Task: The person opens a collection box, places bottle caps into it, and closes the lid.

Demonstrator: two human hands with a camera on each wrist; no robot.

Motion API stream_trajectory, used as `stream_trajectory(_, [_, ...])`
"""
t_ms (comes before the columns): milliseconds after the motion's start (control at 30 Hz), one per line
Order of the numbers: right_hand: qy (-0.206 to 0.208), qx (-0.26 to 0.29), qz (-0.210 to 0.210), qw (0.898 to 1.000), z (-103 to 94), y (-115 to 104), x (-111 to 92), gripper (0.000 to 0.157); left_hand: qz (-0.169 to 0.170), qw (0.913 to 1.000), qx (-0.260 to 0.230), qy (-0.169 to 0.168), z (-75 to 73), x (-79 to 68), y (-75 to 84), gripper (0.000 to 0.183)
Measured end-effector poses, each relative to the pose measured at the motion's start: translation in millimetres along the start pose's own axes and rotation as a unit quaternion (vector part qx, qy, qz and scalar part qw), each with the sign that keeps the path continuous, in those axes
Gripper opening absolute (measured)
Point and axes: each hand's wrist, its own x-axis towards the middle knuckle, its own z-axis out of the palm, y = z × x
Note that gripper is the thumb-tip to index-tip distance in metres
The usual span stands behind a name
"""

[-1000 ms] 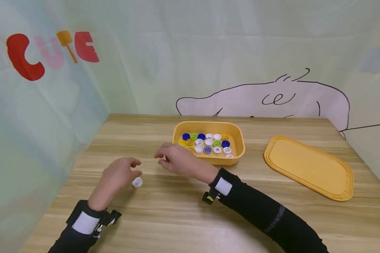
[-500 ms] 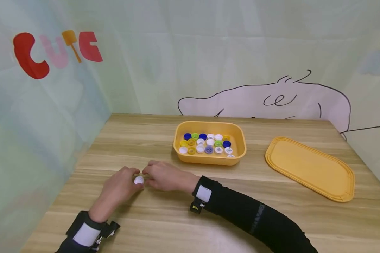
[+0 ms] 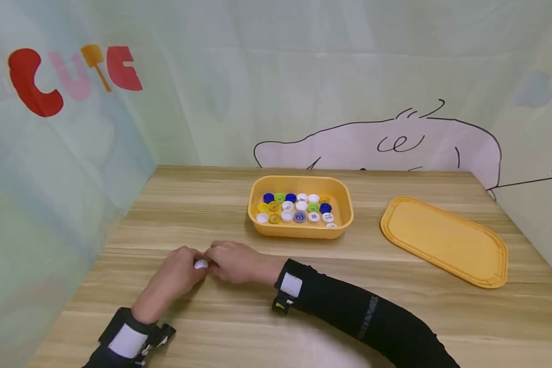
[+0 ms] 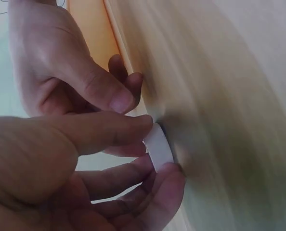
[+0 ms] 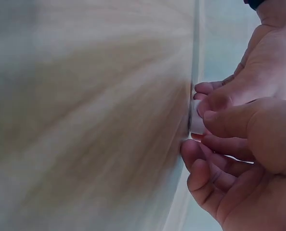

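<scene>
A small white bottle cap (image 3: 201, 264) lies at the left part of the wooden table. My left hand (image 3: 177, 272) pinches it by the edge; in the left wrist view the cap (image 4: 158, 147) is between thumb and finger, its side wall facing the camera. My right hand (image 3: 237, 261) is right beside it, fingers loosely bent. Seen from the left wrist, the right thumb and fingers hover close to the cap without a visible grip. In the right wrist view the right thumb overlaps the left thumb near the cap (image 5: 197, 120), so contact there cannot be told.
A yellow tray-like box (image 3: 300, 232) stands farther back, with rows of blue, green, yellow and white caps inside. At the right lies a flat yellow lid (image 3: 443, 243). A printed cloth backdrop (image 3: 202, 92) closes off the back and left sides of the table.
My right hand has come from the box's near-left corner down and left to beside the white bottle cap. My left hand has closed in on the cap and now pinches it.
</scene>
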Motion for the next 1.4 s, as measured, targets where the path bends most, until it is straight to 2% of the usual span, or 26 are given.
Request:
stream_trajectory(233, [0.033,0.056,0.004,0.998,-3.6,8.2,-11.3,0.017,0.013,0.9997,-0.016,-0.010,3.3,6.5,10.5,0.005])
stream_trajectory(433, [0.082,0.112,-0.009,0.990,-16.0,21.7,-30.3,0.020,0.045,0.9979,-0.044,-0.016,3.0,20.6,26.8,0.008])
stream_trajectory(533, [0.110,0.119,-0.003,0.987,-25.8,26.7,-41.8,0.019,0.061,0.9964,-0.054,-0.023,0.8,30.0,38.8,0.013])
stream_trajectory(700, [0.159,0.105,0.017,0.981,-45.8,33.7,-63.2,0.014,0.063,0.9934,-0.091,-0.029,-2.3,46.6,63.7,0.017])
stream_trajectory(867, [0.207,0.068,0.040,0.975,-67.3,41.0,-86.5,0.008,0.075,0.9901,-0.118,0.004,-2.4,58.6,90.9,0.024])
stream_trajectory(1000, [0.234,0.037,0.060,0.970,-87.0,48.3,-103.4,0.007,0.077,0.9859,-0.147,0.026,-0.2,68.7,112.6,0.019])
stream_trajectory(1233, [0.234,0.016,0.101,0.967,-111.9,67.4,-126.5,0.007,0.101,0.9813,-0.160,0.034,11.9,95.5,142.6,0.011])
stream_trajectory(1400, [0.214,-0.010,0.151,0.965,-114.4,81.8,-136.7,0.007,0.100,0.9812,-0.165,0.007,27.4,112.4,155.7,0.008])
